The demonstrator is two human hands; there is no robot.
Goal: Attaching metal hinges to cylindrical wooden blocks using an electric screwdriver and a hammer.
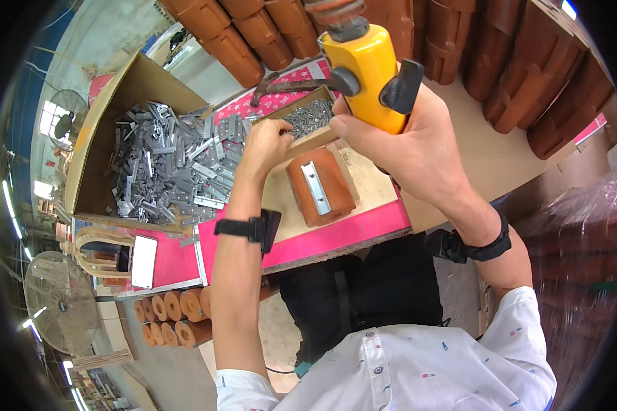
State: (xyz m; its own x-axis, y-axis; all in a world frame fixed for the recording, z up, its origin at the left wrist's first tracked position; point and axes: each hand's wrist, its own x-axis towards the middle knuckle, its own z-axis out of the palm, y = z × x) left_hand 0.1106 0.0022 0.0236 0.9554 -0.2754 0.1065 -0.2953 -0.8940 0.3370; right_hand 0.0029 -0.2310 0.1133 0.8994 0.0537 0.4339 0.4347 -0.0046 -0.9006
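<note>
You have one drill (369, 72), one hammer (291, 87), two wristbands (253, 230), one bracket box (97, 133), one screw tray (313, 142), two fans (60, 305).

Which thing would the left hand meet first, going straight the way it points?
Probably the small metal fasteners in the shallow box; depth is unclear, and the left hand may already touch them.

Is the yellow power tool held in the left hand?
No, the right hand holds the yellow power tool; the left hand is at the screw box.
</note>
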